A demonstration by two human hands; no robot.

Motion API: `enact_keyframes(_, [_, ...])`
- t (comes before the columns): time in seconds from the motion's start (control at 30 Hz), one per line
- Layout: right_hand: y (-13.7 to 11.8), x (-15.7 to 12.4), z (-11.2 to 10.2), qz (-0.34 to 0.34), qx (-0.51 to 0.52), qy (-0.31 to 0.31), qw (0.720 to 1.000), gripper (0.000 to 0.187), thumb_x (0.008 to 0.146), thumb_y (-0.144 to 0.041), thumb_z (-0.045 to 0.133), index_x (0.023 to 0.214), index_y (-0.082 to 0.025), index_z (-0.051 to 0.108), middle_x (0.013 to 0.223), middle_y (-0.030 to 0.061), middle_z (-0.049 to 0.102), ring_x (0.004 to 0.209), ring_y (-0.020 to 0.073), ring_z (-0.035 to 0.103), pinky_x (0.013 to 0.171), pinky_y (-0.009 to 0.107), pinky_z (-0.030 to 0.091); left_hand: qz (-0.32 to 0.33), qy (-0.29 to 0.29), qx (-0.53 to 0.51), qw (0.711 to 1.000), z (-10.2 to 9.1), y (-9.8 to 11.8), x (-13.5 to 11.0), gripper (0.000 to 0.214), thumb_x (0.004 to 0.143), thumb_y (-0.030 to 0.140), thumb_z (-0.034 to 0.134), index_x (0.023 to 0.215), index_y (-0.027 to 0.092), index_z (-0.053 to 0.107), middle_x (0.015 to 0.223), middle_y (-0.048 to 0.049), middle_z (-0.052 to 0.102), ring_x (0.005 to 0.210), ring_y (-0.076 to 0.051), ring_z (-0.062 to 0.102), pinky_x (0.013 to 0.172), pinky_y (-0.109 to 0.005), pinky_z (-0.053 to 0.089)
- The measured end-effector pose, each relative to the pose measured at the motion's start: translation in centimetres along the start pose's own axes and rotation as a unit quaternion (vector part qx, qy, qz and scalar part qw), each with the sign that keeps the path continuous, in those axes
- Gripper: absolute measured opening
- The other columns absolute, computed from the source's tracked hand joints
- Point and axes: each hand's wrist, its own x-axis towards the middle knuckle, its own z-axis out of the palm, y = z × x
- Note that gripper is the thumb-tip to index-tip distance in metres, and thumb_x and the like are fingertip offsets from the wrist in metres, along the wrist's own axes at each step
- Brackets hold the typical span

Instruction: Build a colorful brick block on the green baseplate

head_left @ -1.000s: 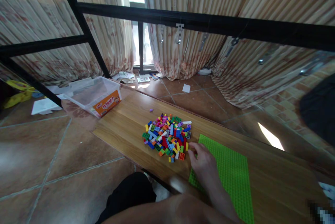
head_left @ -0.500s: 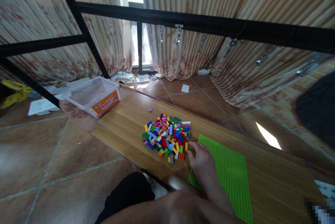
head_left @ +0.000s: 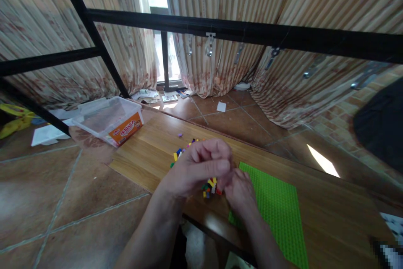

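My left hand (head_left: 201,166) is raised in front of the brick pile, its fingers curled round and the thumb laid across beside them. Whatever it may hold is hidden. Just to the right, my right hand (head_left: 242,191) is closed over the near left edge of the green baseplate (head_left: 277,210). Its fingertips meet or pass behind the left hand's fingers, so their contents do not show. Small toy building bricks (head_left: 208,189) in many colours lie on the wooden tabletop (head_left: 157,134), mostly covered by my left hand.
A clear plastic box (head_left: 107,118) with an orange label stands at the table's left end. A lone purple brick (head_left: 180,135) lies beyond the pile. A black metal rail (head_left: 220,30) crosses above, with curtains (head_left: 217,67) behind. Papers (head_left: 146,95) lie on the tiled floor.
My left hand has come up from below into the middle, covering most of the bricks. My right hand stays near the pile's right edge, its fingers now more curled.
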Motion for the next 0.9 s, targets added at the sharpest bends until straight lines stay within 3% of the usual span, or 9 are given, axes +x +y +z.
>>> enact_keyframes(0.13, [-0.1,0.3,-0.1,0.005,-0.028,-0.014,0.999,0.027,0.085,-0.018,0.052,0.108,-0.014,0.067,0.105,0.0121,0.066,0.100,0.0255,0.054,0.091,0.038,0.041,0.065,0.175,0.099,0.977,-1.8,-0.5,2.1,0.033,0.077,0.044,0.070,0.066,0.017,0.054,0.053,0.0019,0.054,0.048,-0.007,0.046,0.050,-0.021,0.036])
enact_keyframes(0.23, [0.1,0.3,0.0,-0.004,-0.026,-0.014,1.000,0.025,0.084,-0.019,0.053,0.105,-0.016,0.067,0.103,0.0111,0.067,0.098,0.0251,0.054,0.090,0.038,0.041,0.080,0.228,0.168,0.956,-2.8,-1.2,2.6,0.035,0.080,0.042,0.065,0.060,0.016,0.052,0.052,0.0020,0.053,0.049,-0.006,0.043,0.050,-0.020,0.034])
enact_keyframes(0.5, [1.1,-0.5,0.1,0.007,0.012,0.009,1.000,0.024,0.084,-0.026,0.054,0.106,-0.018,0.062,0.101,0.0099,0.070,0.095,0.0243,0.060,0.087,0.038,0.044,0.038,0.259,0.244,0.934,-4.5,-3.4,3.0,0.022,0.072,0.023,0.063,0.057,0.017,0.048,0.050,0.0061,0.045,0.046,-0.005,0.035,0.046,-0.019,0.027])
enact_keyframes(0.67, [1.2,-0.9,0.0,0.042,0.056,0.016,0.997,0.028,0.084,-0.030,0.052,0.108,-0.021,0.062,0.095,0.0069,0.071,0.089,0.0213,0.064,0.081,0.035,0.047,0.060,0.231,0.309,0.920,-4.9,-4.8,3.2,0.002,0.069,0.015,0.059,0.069,0.016,0.058,0.061,0.0034,0.055,0.055,-0.008,0.046,0.051,-0.018,0.033])
enact_keyframes(0.9, [1.4,-0.6,0.3,0.060,0.029,0.007,0.998,0.030,0.084,-0.027,0.050,0.110,-0.020,0.063,0.092,0.0080,0.072,0.086,0.0218,0.066,0.079,0.034,0.047,0.048,0.237,0.338,0.910,-4.8,-4.7,3.4,0.012,0.076,0.023,0.059,0.067,0.016,0.060,0.056,0.0032,0.055,0.052,-0.008,0.046,0.051,-0.019,0.033])
